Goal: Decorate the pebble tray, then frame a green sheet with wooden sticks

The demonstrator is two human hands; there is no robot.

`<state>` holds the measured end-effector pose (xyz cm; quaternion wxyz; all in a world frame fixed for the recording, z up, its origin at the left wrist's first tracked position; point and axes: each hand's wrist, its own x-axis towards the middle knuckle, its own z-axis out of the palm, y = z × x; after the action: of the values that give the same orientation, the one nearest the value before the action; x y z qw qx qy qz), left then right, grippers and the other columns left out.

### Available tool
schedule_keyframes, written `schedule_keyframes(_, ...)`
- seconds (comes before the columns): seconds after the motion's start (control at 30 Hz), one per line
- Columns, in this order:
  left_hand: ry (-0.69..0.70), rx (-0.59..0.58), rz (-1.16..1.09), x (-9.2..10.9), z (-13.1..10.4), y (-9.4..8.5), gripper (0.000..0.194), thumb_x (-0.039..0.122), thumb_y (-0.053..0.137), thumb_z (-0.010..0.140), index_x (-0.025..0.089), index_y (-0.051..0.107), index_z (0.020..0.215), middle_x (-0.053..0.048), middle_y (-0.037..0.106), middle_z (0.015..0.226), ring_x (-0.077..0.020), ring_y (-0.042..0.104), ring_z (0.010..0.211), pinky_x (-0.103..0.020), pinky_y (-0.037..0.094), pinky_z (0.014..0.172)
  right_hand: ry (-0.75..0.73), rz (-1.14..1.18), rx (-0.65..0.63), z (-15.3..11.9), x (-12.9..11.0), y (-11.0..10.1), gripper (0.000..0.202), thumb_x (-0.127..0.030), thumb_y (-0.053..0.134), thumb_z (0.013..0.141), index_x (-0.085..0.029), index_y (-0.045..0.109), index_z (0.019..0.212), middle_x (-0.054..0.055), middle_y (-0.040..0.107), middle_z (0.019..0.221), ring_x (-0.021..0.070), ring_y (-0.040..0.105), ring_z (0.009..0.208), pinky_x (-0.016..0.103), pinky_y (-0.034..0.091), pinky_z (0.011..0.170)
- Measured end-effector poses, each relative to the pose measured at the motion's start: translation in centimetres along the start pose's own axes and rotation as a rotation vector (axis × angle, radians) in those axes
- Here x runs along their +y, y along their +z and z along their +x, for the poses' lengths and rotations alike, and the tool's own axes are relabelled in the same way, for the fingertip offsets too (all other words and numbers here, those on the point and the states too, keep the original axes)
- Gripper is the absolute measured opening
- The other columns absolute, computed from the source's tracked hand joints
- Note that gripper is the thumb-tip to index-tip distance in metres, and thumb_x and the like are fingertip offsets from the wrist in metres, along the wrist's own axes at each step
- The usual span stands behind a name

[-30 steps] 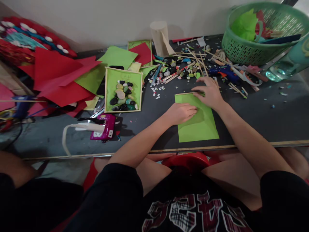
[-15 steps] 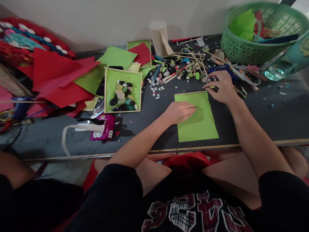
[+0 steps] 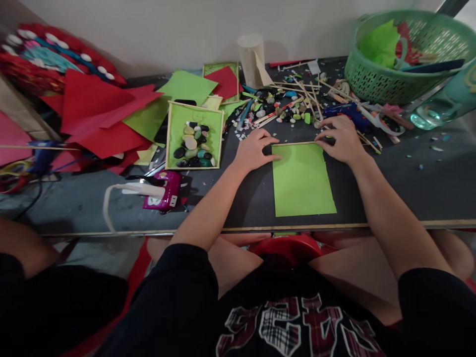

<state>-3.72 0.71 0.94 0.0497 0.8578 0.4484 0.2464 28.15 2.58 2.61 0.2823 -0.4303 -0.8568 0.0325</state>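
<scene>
A light green sheet of paper [image 3: 303, 183] lies flat on the dark table, with a thin wooden stick [image 3: 297, 144] along its far edge. My left hand [image 3: 255, 151] is at the sheet's far left corner, thumb resting on the paper and fingers spread away from it. At the far right corner, the thumb of my right hand [image 3: 342, 139] touches near the stick's end, and its fingers are curved and apart. To the left stands a green panel framed with sticks [image 3: 174, 134], bearing several colored pebbles [image 3: 191, 143].
Behind my hands lie scattered pebbles, sticks and paper scraps [image 3: 290, 106], plus a blue glue gun [image 3: 345, 111]. A green basket [image 3: 383, 82] and a water bottle [image 3: 431, 114] stand at right. Red paper sheets [image 3: 89, 104] and a purple power adapter [image 3: 171, 191] are on the left. Another person's arm [image 3: 26, 248] is at far left.
My left hand has moved from the middle of the green sheet up to its far left corner, with its fingers spreading. My right hand has come slightly down to the far right corner.
</scene>
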Motion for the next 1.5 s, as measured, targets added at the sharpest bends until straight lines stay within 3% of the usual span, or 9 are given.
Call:
schedule_keyframes(0.37,0.014,0.029,0.015,-0.9,0.0,0.5,0.040,0.058,0.076,0.086,0.027,0.079,0.111,-0.008,0.069,0.107,-0.0259,0.064,0.103,-0.039,0.056,0.085,0.003,0.005,-0.044,0.3,-0.2,0.0,0.019,-0.038,0.064,0.092,-0.029,0.079,0.085,0.009,0.072,0.119,0.0366,0.063,0.118,0.063,0.047,0.104)
schedule_keyframes(0.9,-0.003,-0.030,0.048,-0.6,0.0,0.2,0.043,0.057,0.071,0.090,0.025,0.079,0.118,-0.010,0.068,0.113,-0.0280,0.062,0.108,-0.038,0.056,0.080,0.030,-0.027,-0.053,0.3,0.0,0.4,0.021,-0.035,0.061,0.092,-0.027,0.078,0.084,0.010,0.072,0.118,0.0373,0.062,0.118,0.064,0.046,0.105)
schedule_keyframes(1.2,0.011,0.012,0.038,-0.7,-0.1,0.5,0.041,0.054,0.073,0.089,0.026,0.078,0.118,-0.010,0.068,0.115,-0.0272,0.063,0.107,-0.041,0.057,0.087,0.029,-0.007,0.050,0.2,-0.1,-0.2,0.021,-0.035,0.061,0.093,-0.028,0.079,0.084,0.008,0.075,0.113,0.0338,0.066,0.110,0.059,0.049,0.102)
schedule_keyframes(1.5,-0.001,0.017,0.015,-0.5,-0.1,0.4,0.036,0.055,0.074,0.089,0.025,0.080,0.109,-0.010,0.068,0.114,-0.0294,0.063,0.110,-0.045,0.059,0.090,0.031,-0.049,-0.030,0.0,0.4,-0.1,0.017,-0.034,0.067,0.090,-0.028,0.082,0.084,0.008,0.070,0.125,0.0378,0.059,0.122,0.062,0.045,0.104)
